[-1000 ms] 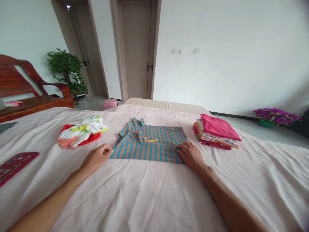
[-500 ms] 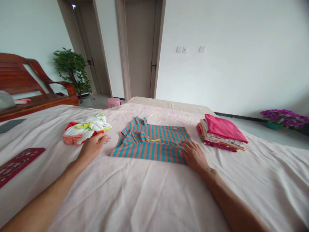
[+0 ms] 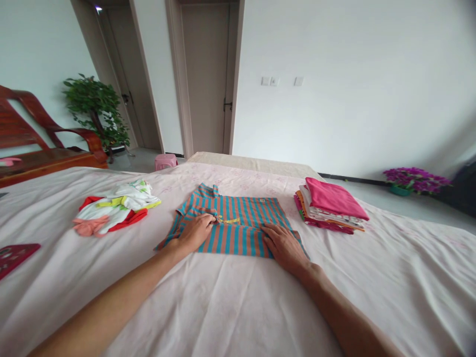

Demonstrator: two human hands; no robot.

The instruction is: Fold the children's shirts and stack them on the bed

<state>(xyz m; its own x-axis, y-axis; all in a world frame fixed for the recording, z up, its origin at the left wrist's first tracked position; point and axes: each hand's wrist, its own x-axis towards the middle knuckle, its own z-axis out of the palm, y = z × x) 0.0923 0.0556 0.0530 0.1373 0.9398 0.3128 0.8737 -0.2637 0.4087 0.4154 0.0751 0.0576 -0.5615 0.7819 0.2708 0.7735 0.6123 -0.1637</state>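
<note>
A blue and brown striped shirt [image 3: 238,238] with a small yellow print lies partly folded on the bed, its collar side to the left. My left hand [image 3: 195,233] rests over its near left part, fingers drawn together on the cloth by the yellow print. Flat on the right part of the shirt lies my right hand [image 3: 284,245], fingers stretched out and a little apart. Cloth under both palms is hidden.
To the left is a loose heap of white, red and yellow clothes [image 3: 119,206]. A folded stack topped with a pink garment [image 3: 334,201] stands at the right. A dark red flat object [image 3: 17,258] lies at the left edge of the pale bedsheet [image 3: 238,302].
My left hand has moved right from beside the loose heap onto the shirt. My right hand has slid slightly inward along the shirt. The view has shifted a little to the right.
</note>
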